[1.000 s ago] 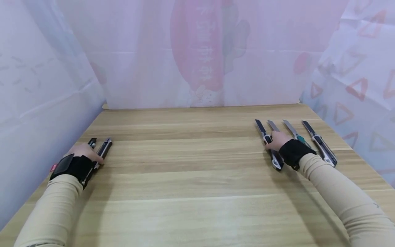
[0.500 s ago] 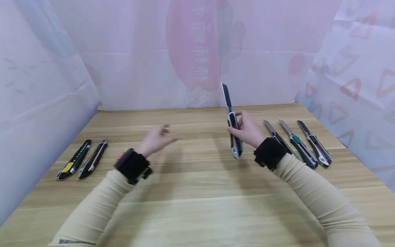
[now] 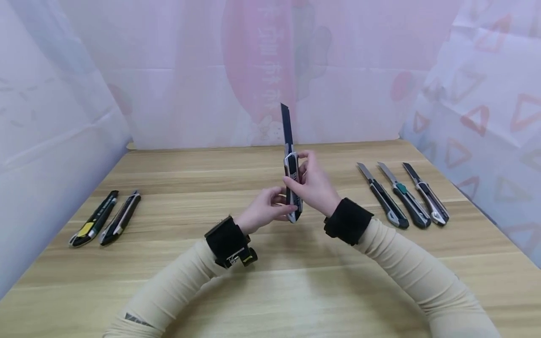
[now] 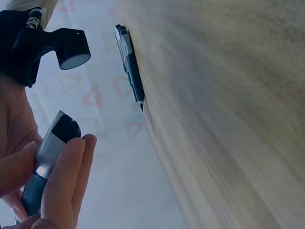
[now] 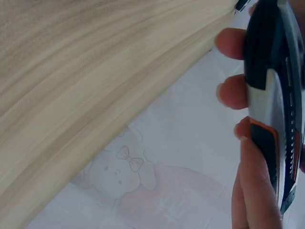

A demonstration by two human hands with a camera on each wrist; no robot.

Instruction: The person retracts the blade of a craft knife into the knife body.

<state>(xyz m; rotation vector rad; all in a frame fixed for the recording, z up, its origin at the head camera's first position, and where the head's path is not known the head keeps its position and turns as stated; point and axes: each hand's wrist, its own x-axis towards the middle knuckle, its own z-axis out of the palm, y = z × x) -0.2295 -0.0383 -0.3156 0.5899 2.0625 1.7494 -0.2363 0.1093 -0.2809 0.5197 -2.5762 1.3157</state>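
Both hands hold one black and silver utility knife [image 3: 292, 164] above the middle of the table. It stands nearly upright, its long dark blade [image 3: 287, 124] extended and pointing up. My right hand [image 3: 316, 185] grips the middle of the handle between thumb and fingers. Lower down, my left hand [image 3: 263, 209] pinches the butt end. Close up in the left wrist view, the silver and black end of the knife [image 4: 51, 143] shows between thumb and fingers. The right wrist view shows the handle [image 5: 269, 95] with an orange-edged grip; the blade is not visible there.
Three utility knives with extended blades lie on the right: a black one [image 3: 383, 197], one with a green slider [image 3: 406, 199] and a silver-black one [image 3: 428, 193]. Two more lie left, one with a yellow patch [image 3: 95, 219], one black [image 3: 121, 218]. Printed sheets [image 3: 177, 94] enclose the table.
My right hand has lifted the knife off the right-hand row and brought it to the middle. My left hand has left the left-hand knives and taken hold of its lower end.
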